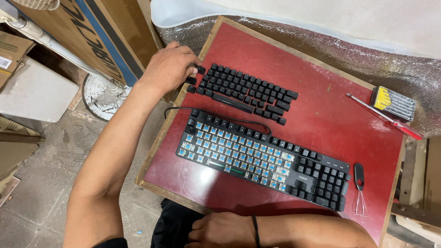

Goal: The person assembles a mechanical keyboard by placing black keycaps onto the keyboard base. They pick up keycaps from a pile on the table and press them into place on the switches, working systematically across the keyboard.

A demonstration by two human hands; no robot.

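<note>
A black mechanical keyboard lies on a red table top. Most of its keycaps are off, showing blue switches; the right-hand block still has its caps. Above it, the removed black keycaps are laid out in rows in keyboard order. My left hand reaches to the top left corner of those rows, with its fingertips closed on a single black keycap. My right hand rests curled in a loose fist at the near table edge, with a black band on the wrist and nothing in it.
A wire keycap puller lies right of the keyboard. A red-handled screwdriver and a case of bits sit at the table's right edge. The keyboard cable curls across the left. Cardboard boxes stand on the left and silver foil sheeting lies behind.
</note>
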